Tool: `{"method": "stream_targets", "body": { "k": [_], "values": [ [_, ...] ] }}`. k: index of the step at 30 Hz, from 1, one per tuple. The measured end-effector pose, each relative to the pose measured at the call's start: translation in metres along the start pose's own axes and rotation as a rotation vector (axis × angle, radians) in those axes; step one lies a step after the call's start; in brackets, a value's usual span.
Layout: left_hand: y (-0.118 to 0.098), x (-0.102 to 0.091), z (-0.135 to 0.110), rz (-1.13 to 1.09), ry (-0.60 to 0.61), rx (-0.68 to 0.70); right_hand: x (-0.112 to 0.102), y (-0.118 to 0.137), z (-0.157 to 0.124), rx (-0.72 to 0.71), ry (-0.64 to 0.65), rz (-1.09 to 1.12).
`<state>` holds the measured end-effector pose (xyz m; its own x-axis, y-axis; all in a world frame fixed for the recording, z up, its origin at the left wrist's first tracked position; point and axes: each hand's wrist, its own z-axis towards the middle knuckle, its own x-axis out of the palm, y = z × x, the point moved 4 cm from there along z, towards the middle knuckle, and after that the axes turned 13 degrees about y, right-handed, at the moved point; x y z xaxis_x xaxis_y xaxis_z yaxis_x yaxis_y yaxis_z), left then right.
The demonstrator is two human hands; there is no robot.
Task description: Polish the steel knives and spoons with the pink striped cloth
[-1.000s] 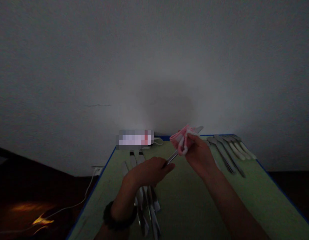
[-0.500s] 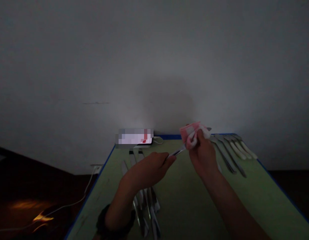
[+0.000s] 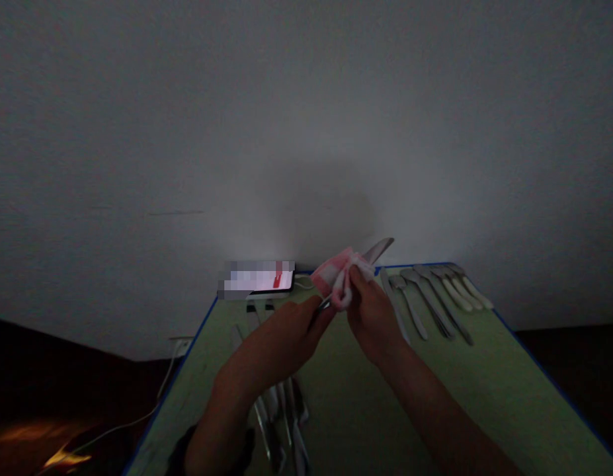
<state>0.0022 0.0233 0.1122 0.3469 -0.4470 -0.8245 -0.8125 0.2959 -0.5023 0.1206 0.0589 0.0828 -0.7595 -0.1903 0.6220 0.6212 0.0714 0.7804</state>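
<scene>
Knife [image 3: 379, 252] is held over the far side of the counter [image 3: 360, 410], near twelve o'clock, its tip angled toward two. Your left hand [image 3: 301, 327] is closed around the handle; your right hand [image 3: 370, 311] pinches a pink-and-white cloth [image 3: 333, 274], gathered around the blade. If the cloth slides, your fingertips could meet the edge; its sharpness cannot be told. A loosened left grip could let the handle twist. Swinging wide and low could jostle the cutlery row [image 3: 432, 307] at one o'clock.
</scene>
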Motion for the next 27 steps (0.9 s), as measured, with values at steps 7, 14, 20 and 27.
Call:
{"method": "stream_targets", "body": {
  "k": [7, 14, 20, 27],
  "values": [
    [-0.017, -0.003, -0.01, 0.008, -0.004, 0.073, -0.016, 0.024, 0.008, -0.139, -0.042, 0.195],
    [-0.03, -0.016, -0.027, 0.012, -0.095, 0.087, -0.048, 0.041, 0.021, -0.245, -0.117, 0.286],
    [-0.049, -0.02, -0.029, 0.103, -0.183, 0.178, -0.028, 0.042, 0.013, -0.313, -0.036, 0.078],
    [-0.05, -0.014, -0.023, 0.263, -0.222, 0.186, -0.004, 0.006, -0.003, -0.105, -0.019, 0.151]
  ]
}}
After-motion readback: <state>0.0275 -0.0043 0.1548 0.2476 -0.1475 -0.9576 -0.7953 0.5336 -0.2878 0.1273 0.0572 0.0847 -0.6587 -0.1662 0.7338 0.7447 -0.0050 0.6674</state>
